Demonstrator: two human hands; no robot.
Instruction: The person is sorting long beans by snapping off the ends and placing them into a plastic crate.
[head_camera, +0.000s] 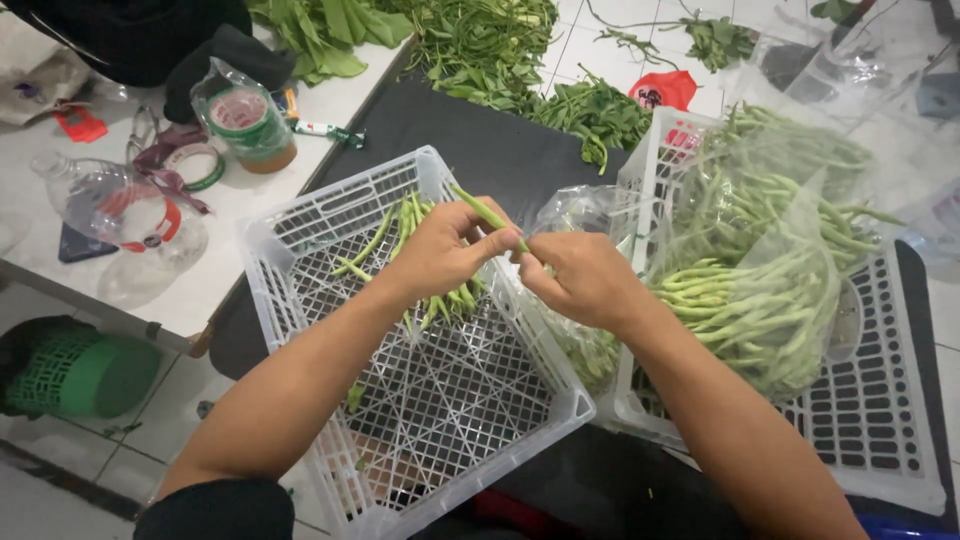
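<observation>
**Listener:** What does the head view show?

**Me:** Watching remotely, I see two bare forearms reaching over a white lattice crate (470, 400). The left hand (440, 250) pinches a long green bean (487, 213) between thumb and fingers, the other fingers curled around it. The right hand (585, 280) meets it at the bean's lower end, fingertips pressed together on the tip. I judge the bean is held over the crate so that it lands with the few beans (415, 250) already lying there.

**Listener:** And beside them?

**Me:** To the right, a second white crate (880, 420) carries a clear plastic bag (770, 300) bulging with beans, close to the right hand, probably for easy reach. Leafy greens (480, 45) lie beyond, and rolls of tape (240, 115) on a table to the left.

**Listener:** Anything unclear?

**Me:** The right fingertips are hidden behind the left hand, so their exact grip is uncertain. The bag's film blurs its contents.
</observation>
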